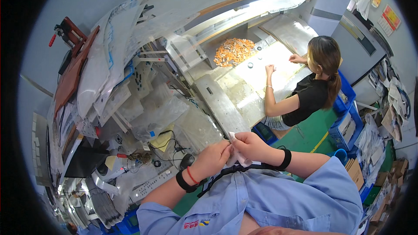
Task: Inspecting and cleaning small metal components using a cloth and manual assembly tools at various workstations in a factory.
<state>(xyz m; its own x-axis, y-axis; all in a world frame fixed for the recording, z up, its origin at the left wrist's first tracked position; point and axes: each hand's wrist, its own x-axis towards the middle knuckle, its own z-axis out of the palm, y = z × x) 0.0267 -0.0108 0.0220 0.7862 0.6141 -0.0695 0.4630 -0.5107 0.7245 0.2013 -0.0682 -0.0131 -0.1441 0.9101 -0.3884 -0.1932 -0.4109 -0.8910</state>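
Observation:
In front of my body both hands are brought together on a crumpled, soft, pinkish-white piece of thin material (pixel 241 160). Whether it is a tissue, a glove or a cloth I cannot make out. My left hand (pixel 212 159) pinches its left side, with a red cord and a black band at the wrist. My right hand (pixel 254 148) is closed round the other side, a black band on that wrist too. Part of the material hangs below the fingers, and a small end sticks up between the hands. The fingertips partly hide what they grip.
At a lit bench (pixel 272 67) ahead right, a person in black (pixel 315 89) sits working beside a heap of orange-and-white small pieces (pixel 234 51). A cluttered desk with a black mouse (pixel 187 161) and a power strip (pixel 154 185) lies left. Blue crates (pixel 344 126) stand right.

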